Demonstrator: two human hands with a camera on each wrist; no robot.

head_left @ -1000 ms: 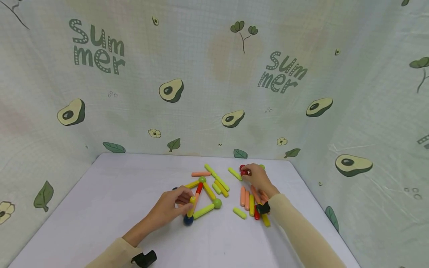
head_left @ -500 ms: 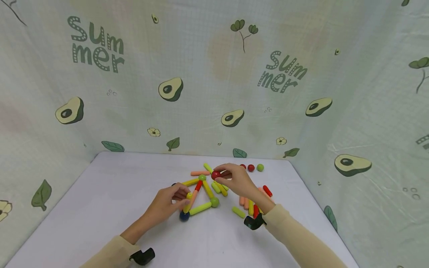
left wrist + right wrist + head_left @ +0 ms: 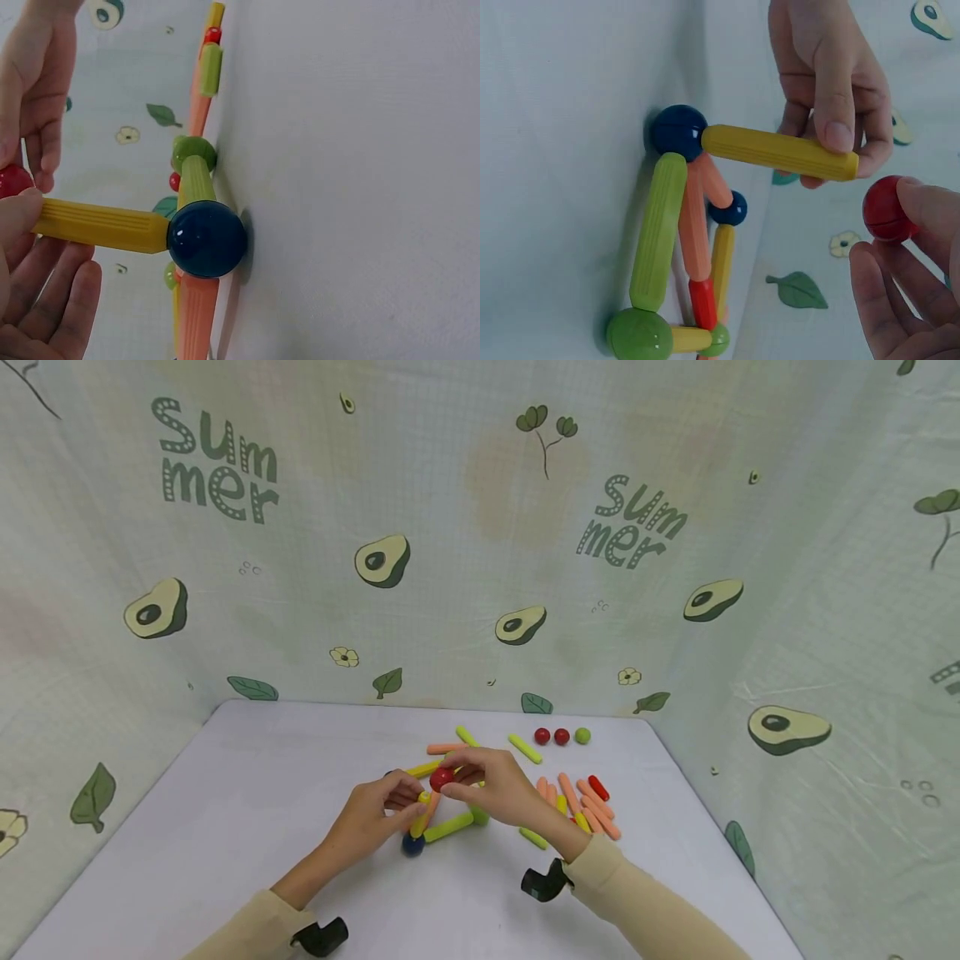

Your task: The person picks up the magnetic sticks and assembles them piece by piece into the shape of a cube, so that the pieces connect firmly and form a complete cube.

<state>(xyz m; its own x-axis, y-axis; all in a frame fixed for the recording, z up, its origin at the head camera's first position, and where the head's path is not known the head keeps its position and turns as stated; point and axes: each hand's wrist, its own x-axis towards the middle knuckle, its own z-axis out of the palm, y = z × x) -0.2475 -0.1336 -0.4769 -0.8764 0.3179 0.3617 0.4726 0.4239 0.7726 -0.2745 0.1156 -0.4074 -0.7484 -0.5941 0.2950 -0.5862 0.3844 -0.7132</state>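
My left hand (image 3: pixel 375 814) pinches a yellow ridged building stick (image 3: pixel 780 152) between thumb and fingers. That stick stands up from a dark blue ball (image 3: pixel 679 133) at the near corner of a flat frame on the table. Thumb and fingertips of my right hand (image 3: pixel 498 785) pinch a red ball (image 3: pixel 885 210), close to the yellow stick's top end; the right wrist view shows a small gap between them. A light green stick (image 3: pixel 658 232) runs from the blue ball to a green ball (image 3: pixel 639 335). An orange stick (image 3: pixel 695 225) also meets the blue ball, with a red stick (image 3: pixel 703 301) in line beyond it.
Two red balls (image 3: pixel 562 737) and a loose green ball (image 3: pixel 582 736) sit at the back right of the white table (image 3: pixel 247 793). Several orange sticks (image 3: pixel 600 818), with red and yellow ones, lie to the right. A printed cloth (image 3: pixel 450 485) hangs behind.
My right hand has picked up a red ball at the back right and carried it left and nearer, up to the yellow stick. My left hand keeps its hold, having shifted slightly.
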